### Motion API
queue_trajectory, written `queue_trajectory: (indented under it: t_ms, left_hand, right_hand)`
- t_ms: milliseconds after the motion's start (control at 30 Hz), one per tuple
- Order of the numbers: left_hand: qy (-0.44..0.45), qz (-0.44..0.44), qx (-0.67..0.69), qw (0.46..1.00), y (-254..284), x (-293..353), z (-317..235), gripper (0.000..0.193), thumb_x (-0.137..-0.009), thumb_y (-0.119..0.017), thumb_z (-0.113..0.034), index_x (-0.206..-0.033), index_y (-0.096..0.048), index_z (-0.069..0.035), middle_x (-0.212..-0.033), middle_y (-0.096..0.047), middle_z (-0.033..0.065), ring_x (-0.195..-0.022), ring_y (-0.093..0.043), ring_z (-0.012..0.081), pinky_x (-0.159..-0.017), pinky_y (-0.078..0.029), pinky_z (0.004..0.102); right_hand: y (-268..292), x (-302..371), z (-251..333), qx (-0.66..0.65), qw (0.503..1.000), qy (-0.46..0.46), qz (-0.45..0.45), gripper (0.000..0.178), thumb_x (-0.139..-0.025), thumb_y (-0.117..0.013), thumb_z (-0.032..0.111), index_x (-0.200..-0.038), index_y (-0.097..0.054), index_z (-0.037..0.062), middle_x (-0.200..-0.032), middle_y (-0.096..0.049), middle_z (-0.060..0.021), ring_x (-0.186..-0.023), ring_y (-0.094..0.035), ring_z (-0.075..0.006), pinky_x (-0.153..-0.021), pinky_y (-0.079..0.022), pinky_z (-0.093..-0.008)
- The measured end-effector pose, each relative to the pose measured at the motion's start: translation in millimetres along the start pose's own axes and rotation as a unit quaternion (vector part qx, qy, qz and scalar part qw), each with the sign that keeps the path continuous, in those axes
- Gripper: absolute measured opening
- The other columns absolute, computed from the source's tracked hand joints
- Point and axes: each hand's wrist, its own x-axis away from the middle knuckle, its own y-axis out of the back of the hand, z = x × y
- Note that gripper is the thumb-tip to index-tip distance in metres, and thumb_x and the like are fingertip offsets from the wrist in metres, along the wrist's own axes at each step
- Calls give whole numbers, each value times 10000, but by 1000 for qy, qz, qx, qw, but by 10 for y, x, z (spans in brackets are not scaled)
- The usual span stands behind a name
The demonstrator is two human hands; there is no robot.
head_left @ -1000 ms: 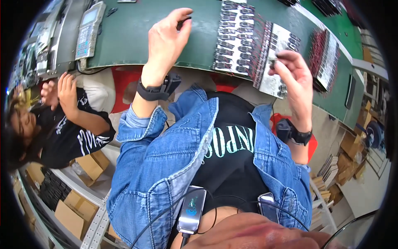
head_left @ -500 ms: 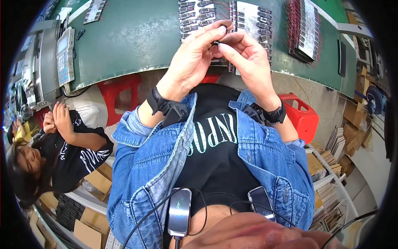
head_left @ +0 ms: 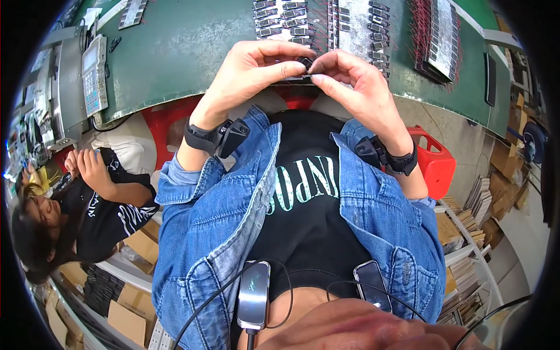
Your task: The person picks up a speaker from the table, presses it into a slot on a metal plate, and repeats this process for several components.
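My left hand [head_left: 256,69] pinches a small black part [head_left: 305,62] between thumb and fingertips, just off the near edge of the green table. Close against it, the thumb and forefinger of my right hand [head_left: 359,81] close on the part's other side. Fingers cover most of the part, so its exact kind cannot be made out. Beyond my hands lie rows of small black rectangular pieces with thin wires, on a pale board [head_left: 286,10] and on a second pale board [head_left: 354,35].
A stack of boards with red wires [head_left: 440,44] stands on the table [head_left: 175,52] at right. At left are a grey keypad device [head_left: 93,79] and a co-worker [head_left: 87,204]. A red stool [head_left: 434,163] stands at right, near shelves with cardboard boxes.
Both hands have come down a little toward me. My left hand has turned flatter, with its wrist farther left, and the black part shows more between the fingertips.
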Motion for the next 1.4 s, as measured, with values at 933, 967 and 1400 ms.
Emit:
queue_trajectory:
  t_ms: [933, 967, 1400]
  left_hand:
    - [30, -163, 135, 977, -379, 19, 194, 252, -971, -586, -41, -1197, -629, 63, -1016, -710, 165, -916, -714, 196, -827, -596, 280]
    - [26, -166, 137, 976, -382, 17, 202, 249, -970, -587, -39, -1193, -630, 63, -1013, -710, 164, -915, -714, 194, -827, -596, 280]
    - [21, -173, 146, 974, -398, 26, 250, 208, -959, -593, -21, -1140, -621, 78, -990, -708, 165, -908, -717, 208, -820, -600, 291]
  right_hand:
    - [-158, -82, -124, -2, 986, 6, -166, 170, -950, -633, 91, -1092, -628, -3, -950, -669, -26, -830, -633, -56, -758, -516, -191]
    - [-162, -82, -105, 10, 986, 2, -167, 169, -950, -633, 94, -1091, -626, -1, -949, -667, -27, -827, -632, -56, -757, -516, -192]
    - [-129, -101, -234, -70, 987, -20, -142, 161, -956, -626, 96, -1073, -601, -13, -945, -652, -36, -868, -634, -74, -788, -525, -222]
